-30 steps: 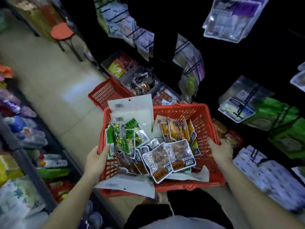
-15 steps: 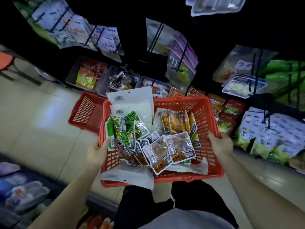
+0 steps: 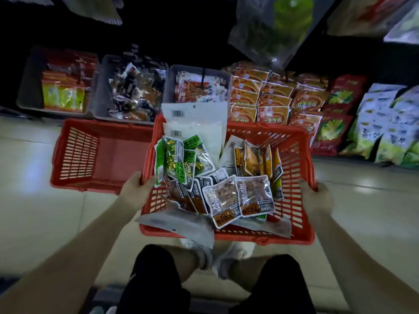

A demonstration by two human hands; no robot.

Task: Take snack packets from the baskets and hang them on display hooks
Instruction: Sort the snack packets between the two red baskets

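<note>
Both hands clamp the red basket [image 3: 292, 175] by its side rims: left hand [image 3: 136, 191] curled over the left edge, right hand [image 3: 316, 197] over the right. Between them, snack packets [image 3: 238, 196] lie heaped inside. Just beyond the left hand sits a second basket [image 3: 74, 152]; grey bins [image 3: 133, 96] and shelved packs [image 3: 272, 98] lie farther ahead.

Dim aisle w/ pale glossy tile floor [image 3: 34, 223], grey bins [image 3: 99, 91] along dark shelving.
</note>
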